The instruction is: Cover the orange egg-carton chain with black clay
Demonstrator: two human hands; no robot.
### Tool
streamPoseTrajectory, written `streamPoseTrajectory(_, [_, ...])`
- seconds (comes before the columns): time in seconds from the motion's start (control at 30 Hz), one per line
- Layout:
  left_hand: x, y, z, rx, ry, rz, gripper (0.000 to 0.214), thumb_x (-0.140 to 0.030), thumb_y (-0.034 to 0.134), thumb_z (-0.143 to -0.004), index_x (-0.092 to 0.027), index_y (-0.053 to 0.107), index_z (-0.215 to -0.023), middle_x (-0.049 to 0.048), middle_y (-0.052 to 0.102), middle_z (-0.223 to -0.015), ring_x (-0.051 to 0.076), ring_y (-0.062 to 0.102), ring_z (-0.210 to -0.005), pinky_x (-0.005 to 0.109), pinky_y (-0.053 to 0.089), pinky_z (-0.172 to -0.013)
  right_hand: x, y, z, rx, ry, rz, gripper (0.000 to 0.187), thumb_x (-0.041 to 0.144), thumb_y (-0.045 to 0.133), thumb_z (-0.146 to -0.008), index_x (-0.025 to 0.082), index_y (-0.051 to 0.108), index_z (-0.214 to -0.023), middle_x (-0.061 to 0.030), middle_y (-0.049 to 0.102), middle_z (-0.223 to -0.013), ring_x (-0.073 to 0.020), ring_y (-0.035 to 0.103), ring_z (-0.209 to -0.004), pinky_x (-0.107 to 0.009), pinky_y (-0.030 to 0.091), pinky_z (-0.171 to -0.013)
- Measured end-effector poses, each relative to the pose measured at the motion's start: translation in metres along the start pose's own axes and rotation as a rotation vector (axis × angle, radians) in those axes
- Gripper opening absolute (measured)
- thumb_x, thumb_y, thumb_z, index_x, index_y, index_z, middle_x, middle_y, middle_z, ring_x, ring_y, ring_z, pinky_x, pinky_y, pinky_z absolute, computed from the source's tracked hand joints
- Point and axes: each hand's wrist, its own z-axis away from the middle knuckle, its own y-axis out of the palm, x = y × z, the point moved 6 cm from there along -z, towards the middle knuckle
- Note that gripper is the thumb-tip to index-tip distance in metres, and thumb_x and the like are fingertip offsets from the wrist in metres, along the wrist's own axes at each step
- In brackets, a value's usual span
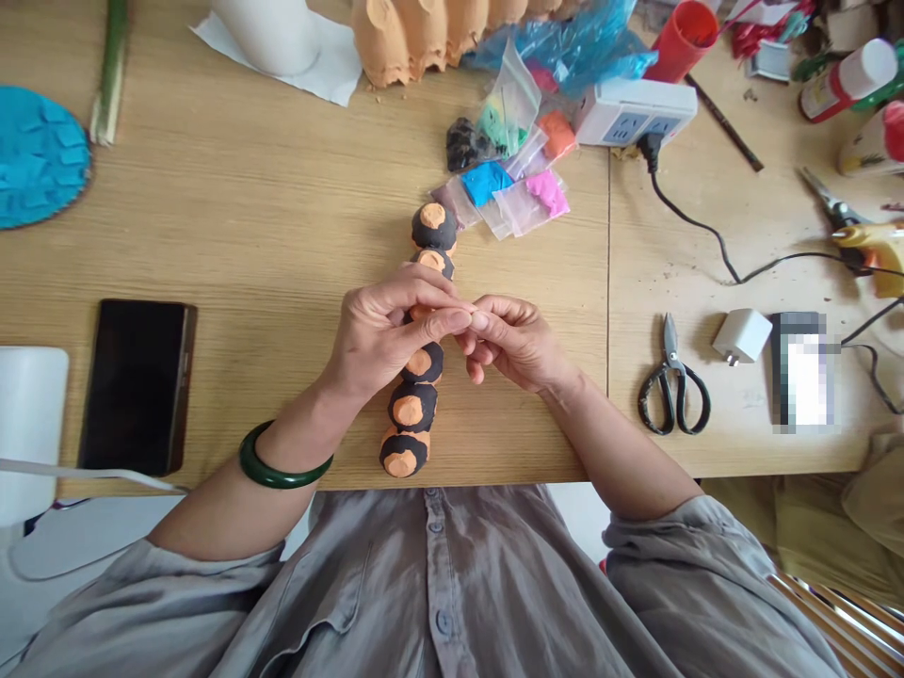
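Note:
My left hand (392, 325) and my right hand (512, 339) meet fingertip to fingertip, both pinched closed. Whatever lies between the tips is too small or too hidden to name. Beneath them runs a row of rounded black and orange clay-covered bumps (413, 407), like a strip of egg carton, lying lengthwise on the table (268, 235). My left hand hides part of its middle. Beyond its far end are small plastic bags of coloured clay, with blue (486, 181), pink (547, 194), orange (557, 135) and green (503, 127) pieces, and a black lump (466, 146).
Scissors (672, 377), a white charger (742, 336) and a blurred-out dark item (781, 330) lie to the right. A power strip (636, 111) trails a black cable. At left are a phone (134, 386) and a blue clay disc (39, 155). An orange egg-carton piece (424, 38) stands behind.

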Motion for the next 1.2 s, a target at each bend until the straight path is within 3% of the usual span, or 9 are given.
streamPoseTrajectory(0.17, [-0.001,0.004,0.0,0.002,-0.095,0.087,0.027,-0.05,0.087,-0.093,-0.026,0.085,-0.08,0.0029,0.076,-0.086,0.019,0.075,-0.082,0.035,0.062,-0.075,-0.005,0.003,0.001,0.063,0.022,0.012,0.048,0.059,0.093,-0.083,0.015,0.074,-0.081,0.0045,0.072,-0.068,-0.0039,0.056,-0.045,-0.019,0.062,-0.048])
streamPoseTrajectory(0.37, [0.0,0.001,0.003,-0.049,-0.132,0.022,0.025,-0.049,0.083,-0.098,-0.026,0.088,-0.089,0.0044,0.081,-0.095,0.02,0.077,-0.089,0.036,0.064,-0.081,-0.004,0.002,-0.002,0.043,0.003,-0.052,0.048,0.06,0.094,-0.082,0.016,0.074,-0.083,0.006,0.07,-0.066,-0.0036,0.052,-0.046,-0.02,0.063,-0.047])
streamPoseTrajectory(0.57, [-0.003,-0.002,0.002,-0.054,0.037,-0.139,0.018,-0.04,0.074,-0.105,-0.031,0.089,-0.101,0.0032,0.082,-0.1,0.021,0.077,-0.096,0.039,0.065,-0.09,-0.001,-0.005,-0.004,-0.069,0.004,-0.076,0.05,0.061,0.097,-0.075,0.017,0.074,-0.08,0.007,0.07,-0.065,-0.0035,0.052,-0.046,-0.018,0.062,-0.048])
streamPoseTrajectory(0.73, [-0.007,-0.002,0.001,-0.079,0.243,-0.31,0.009,-0.037,0.085,-0.097,-0.033,0.088,-0.104,0.0026,0.082,-0.099,0.022,0.075,-0.096,0.041,0.063,-0.088,-0.001,-0.008,-0.005,-0.133,-0.007,-0.061,0.053,0.063,0.099,-0.071,0.018,0.071,-0.075,0.0072,0.069,-0.064,-0.0034,0.051,-0.045,-0.019,0.061,-0.047])
streamPoseTrajectory(1.0, [-0.008,-0.002,0.002,-0.079,0.239,-0.501,0.013,-0.038,0.076,-0.102,-0.033,0.084,-0.093,0.0028,0.081,-0.092,0.024,0.074,-0.093,0.045,0.064,-0.088,0.001,-0.005,-0.002,-0.128,-0.026,-0.003,0.051,0.06,0.098,-0.075,0.017,0.071,-0.076,0.0056,0.071,-0.069,-0.0051,0.058,-0.049,-0.022,0.065,-0.051])
streamPoseTrajectory(1.2, [-0.011,-0.004,0.002,-0.073,0.317,-0.444,0.01,-0.029,0.081,-0.099,-0.035,0.086,-0.105,0.0015,0.082,-0.098,0.023,0.075,-0.094,0.042,0.063,-0.088,0.004,-0.007,-0.002,-0.154,-0.03,0.004,0.048,0.056,0.099,-0.074,0.016,0.073,-0.078,0.0062,0.071,-0.068,-0.0053,0.059,-0.048,-0.021,0.065,-0.051])
